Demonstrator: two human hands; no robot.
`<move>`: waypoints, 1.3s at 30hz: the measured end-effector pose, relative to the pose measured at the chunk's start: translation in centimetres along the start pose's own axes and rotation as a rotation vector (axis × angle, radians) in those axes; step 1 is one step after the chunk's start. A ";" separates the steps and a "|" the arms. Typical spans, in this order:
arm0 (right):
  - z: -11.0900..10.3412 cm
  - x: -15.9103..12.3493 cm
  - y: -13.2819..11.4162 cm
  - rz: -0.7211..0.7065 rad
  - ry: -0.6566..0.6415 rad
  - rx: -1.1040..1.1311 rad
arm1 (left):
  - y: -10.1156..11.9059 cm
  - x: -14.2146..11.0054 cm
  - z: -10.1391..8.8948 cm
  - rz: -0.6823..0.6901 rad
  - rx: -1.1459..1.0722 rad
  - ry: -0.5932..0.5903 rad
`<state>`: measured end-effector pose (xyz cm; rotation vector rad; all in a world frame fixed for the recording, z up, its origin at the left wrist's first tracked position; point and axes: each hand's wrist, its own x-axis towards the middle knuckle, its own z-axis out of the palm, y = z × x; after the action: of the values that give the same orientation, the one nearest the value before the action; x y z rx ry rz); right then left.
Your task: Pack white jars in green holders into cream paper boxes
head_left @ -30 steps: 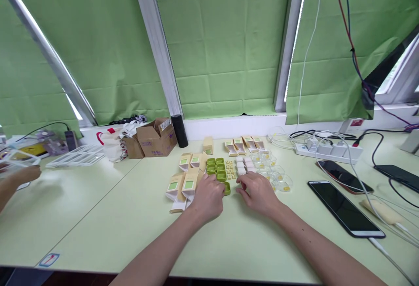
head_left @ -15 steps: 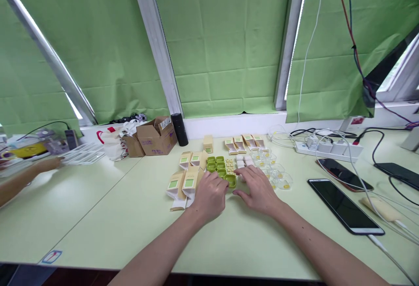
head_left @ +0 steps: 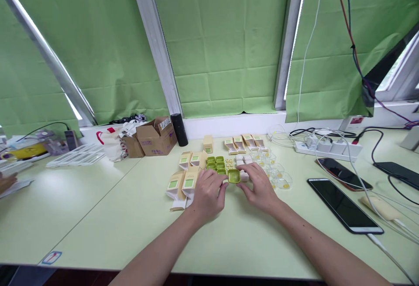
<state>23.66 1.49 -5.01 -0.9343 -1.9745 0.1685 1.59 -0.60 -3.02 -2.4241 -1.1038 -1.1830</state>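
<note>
- Risk, cartons [head_left: 190,184]: the nearest one is being crowded by the left hand [head_left: 209,192]; it could be knocked askew by a sideways swing of the wrist.
- Risk, cup [head_left: 234,176]: it is being pinched between the fingertips of both hands, each span narrow. If it is being pressed unevenly, it could be spun or dropped, only its edges being gripped. It is being held between the hands, near the grouped cups [head_left: 220,159], its opening facing the camera; whether it is touching the table [head_left: 131,229] cannot be told.
- Risk, blocks [head_left: 240,157]: these are being partly covered by the right hand [head_left: 258,186]; they could be scattered by a knuckle.
- Risk, pieces [head_left: 231,161]: lying small and close, they could be swept out of line by a trailing finger.
- Count, cartons: nine are showing, four lying by the left hand, one standing apart, four sitting in a row behind.
- Count, shells [head_left: 284,181]: clear and overlapping, no sure number being obtained.
- Count, cups: one is being held; at least five are standing grouped, more possibly being hidden.
- Count, blocks: at least four are showing.
- Count, pieces: too small for counting.
</note>
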 end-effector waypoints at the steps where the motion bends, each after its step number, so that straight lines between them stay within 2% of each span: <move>1: 0.0 0.0 0.0 0.001 0.017 0.020 | -0.2 0.0 0.0 -0.015 -0.009 0.028; 6: 0.0 0.0 0.0 0.008 0.074 0.057 | -1.2 0.4 0.2 -0.044 -0.110 0.179; 9: 0.0 0.0 -0.1 0.017 0.097 0.053 | -1.3 1.1 0.1 -0.110 -0.185 0.207; 13: 0.0 0.0 0.0 0.013 0.134 0.036 | -0.7 2.6 -0.3 -0.164 -0.254 0.168; 18: -0.2 0.1 -0.2 0.050 0.160 0.088 | 0.2 4.5 -0.5 -0.187 -0.280 0.026; 20: -0.2 0.1 -0.3 0.075 0.172 0.105 | 0.4 4.6 -0.2 -0.213 -0.328 0.005; 27: -0.1 0.1 -0.3 0.118 0.175 0.168 | 0.2 2.9 1.5 -0.266 -0.396 0.015; 35: 0.1 -0.1 0.0 0.131 0.137 0.184 | -0.3 1.8 2.4 -0.171 -0.364 0.022; 39: 0.3 -0.2 0.1 0.145 0.120 0.171 | -0.4 1.5 2.6 -0.235 -0.401 0.002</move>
<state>23.56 1.54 -5.37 -0.9535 -1.7529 0.3500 3.44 1.76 -3.64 -2.6293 -1.2835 -1.6172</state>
